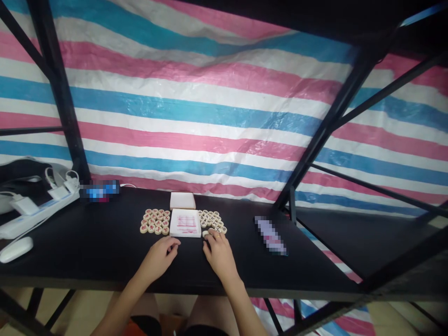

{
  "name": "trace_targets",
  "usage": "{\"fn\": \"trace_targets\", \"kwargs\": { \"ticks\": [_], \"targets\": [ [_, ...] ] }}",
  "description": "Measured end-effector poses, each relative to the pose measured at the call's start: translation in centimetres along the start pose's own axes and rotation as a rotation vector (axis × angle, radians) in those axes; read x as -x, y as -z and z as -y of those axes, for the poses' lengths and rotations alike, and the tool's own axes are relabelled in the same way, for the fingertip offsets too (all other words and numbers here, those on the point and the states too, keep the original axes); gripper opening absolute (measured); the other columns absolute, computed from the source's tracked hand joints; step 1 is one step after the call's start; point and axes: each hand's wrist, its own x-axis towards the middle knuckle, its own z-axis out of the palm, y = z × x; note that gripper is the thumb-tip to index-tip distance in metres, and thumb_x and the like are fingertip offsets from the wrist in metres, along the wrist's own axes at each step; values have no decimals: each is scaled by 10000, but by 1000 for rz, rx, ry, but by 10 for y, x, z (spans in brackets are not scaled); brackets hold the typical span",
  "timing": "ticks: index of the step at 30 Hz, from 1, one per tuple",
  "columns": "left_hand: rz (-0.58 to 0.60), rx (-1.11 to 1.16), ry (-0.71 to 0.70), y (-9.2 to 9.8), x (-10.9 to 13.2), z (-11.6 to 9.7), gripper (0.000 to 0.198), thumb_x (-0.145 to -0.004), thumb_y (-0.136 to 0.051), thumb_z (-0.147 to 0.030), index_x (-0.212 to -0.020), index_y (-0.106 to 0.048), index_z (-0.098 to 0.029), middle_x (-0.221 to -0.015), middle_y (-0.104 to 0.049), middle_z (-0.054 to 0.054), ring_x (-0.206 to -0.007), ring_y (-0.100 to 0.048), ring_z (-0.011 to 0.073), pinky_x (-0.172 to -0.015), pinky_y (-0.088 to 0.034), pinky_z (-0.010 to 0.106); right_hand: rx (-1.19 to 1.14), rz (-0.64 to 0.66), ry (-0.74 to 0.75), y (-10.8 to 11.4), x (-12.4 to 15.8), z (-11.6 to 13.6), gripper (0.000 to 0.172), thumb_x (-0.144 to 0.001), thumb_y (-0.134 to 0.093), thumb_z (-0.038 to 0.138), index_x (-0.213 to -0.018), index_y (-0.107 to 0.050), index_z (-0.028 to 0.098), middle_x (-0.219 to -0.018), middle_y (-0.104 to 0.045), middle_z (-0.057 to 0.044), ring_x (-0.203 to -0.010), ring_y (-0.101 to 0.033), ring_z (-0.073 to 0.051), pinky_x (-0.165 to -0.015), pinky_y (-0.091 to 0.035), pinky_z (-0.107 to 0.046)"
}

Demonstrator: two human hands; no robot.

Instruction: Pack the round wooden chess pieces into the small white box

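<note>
Near the front of the black table, my left hand [162,255] rests with fingers loosely curled and the thumb apart, nothing visible in it. Just beyond it is a shallow white box [185,223] with red marks inside. Red-lettered xiangqi pieces [154,221] lie in rows to the box's left. My right hand [220,254] reaches to the near edge of the dark-lettered xiangqi pieces [210,217] on the box's right. Its fingertips touch a xiangqi piece [205,233] there, while the thumb stays apart. The fingers partly hide the front pieces.
A second white box part [182,200] lies behind the box. A phone-like item [270,235] is at right. At left are a power strip [42,212] with plugs, a white rounded device [16,249] and a blurred screen [100,190]. Black metal posts [63,93] frame the table [115,252].
</note>
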Motion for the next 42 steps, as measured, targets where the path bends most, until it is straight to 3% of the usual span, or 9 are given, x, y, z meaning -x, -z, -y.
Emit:
{"fn": "trace_targets", "kwargs": {
  "ticks": [11, 18, 23, 26, 28, 32, 35, 38, 42],
  "targets": [
    [41, -32, 16, 2, 2, -2, 250, -836, -439, -204, -902, -680, -208, -810, -649, 34, -721, -588, 171, -703, -448, 270, -37, -21, 58, -6, -8, -3, 340, -853, -466, 145, -1185, -534, 178, -1064, -592, -110, -994, -542, -253, -857, -462, -405],
    [36, -15, 9, 2, 2, -2, 237, -840, -450, -199, -899, -680, -215, -817, -655, 34, -720, -586, 172, -698, -449, 269, 23, -10, 75, -6, -17, -1, 277, -848, -432, 90, -1048, -606, 166, -1036, -606, -119, -976, -539, -253, -883, -441, -423],
    [35, 12, 10, 1, 3, 1, 239, -842, -448, -197, -916, -675, -208, -825, -657, 36, -714, -591, 168, -696, -453, 269, -366, -99, -8, -1, -12, 13, 359, -840, -450, 147, -1196, -504, 159, -1120, -559, -126, -1037, -544, -228, -878, -485, -370],
    [29, 42, 19, 0, 1, 4, 244, -839, -456, -193, -965, -665, -199, -875, -669, 46, -753, -603, 173, -736, -463, 279, -648, 5, -26, -5, -8, 30, 436, -803, -483, 147, -1237, -462, 183, -1047, -593, -84, -903, -603, -173, -742, -535, -277],
    [39, 74, 15, -1, -1, 5, 253, -834, -470, -192, -1006, -656, -195, -908, -680, 50, -792, -614, 179, -763, -468, 284, -717, 88, -4, -9, -6, 39, 487, -777, -519, 141, -1256, -456, 200, -1007, -626, -56, -866, -617, -162, -754, -531, -277],
    [69, 66, -1, -3, -3, 8, 258, -828, -504, -215, -1036, -657, -224, -931, -692, 42, -874, -618, 197, -811, -466, 299, -687, 159, 26, -10, -2, 45, 473, -760, -573, 140, -1222, -509, 226, -1012, -663, -40, -953, -607, -186, -887, -484, -346],
    [59, 32, 0, -5, -3, 11, 229, -831, -503, -221, -985, -673, -225, -928, -689, 44, -872, -618, 199, -811, -465, 303, -646, 128, 41, -6, -2, 44, 430, -744, -607, 160, -1166, -563, 230, -1114, -623, -58, -1034, -579, -203, -917, -473, -348],
    [54, 27, -14, -5, -3, 10, 241, -836, -501, -223, -1005, -672, -219, -931, -686, 49, -855, -617, 196, -801, -466, 300, -586, 49, 12, -4, -3, 41, 410, -783, -548, 168, -1189, -562, 225, -1246, -534, -80, -1014, -585, -189, -850, -510, -302],
    [83, -11, -61, -3, -3, 5, 234, -845, -502, -234, -984, -691, -245, -927, -682, 39, -890, -599, 205, -819, -455, 308, -381, -18, -41, -11, -3, 39, 415, -814, -466, 129, -1212, -567, 191, -1202, -568, -108, -1056, -560, -229, -905, -480, -371]
  ]
}}
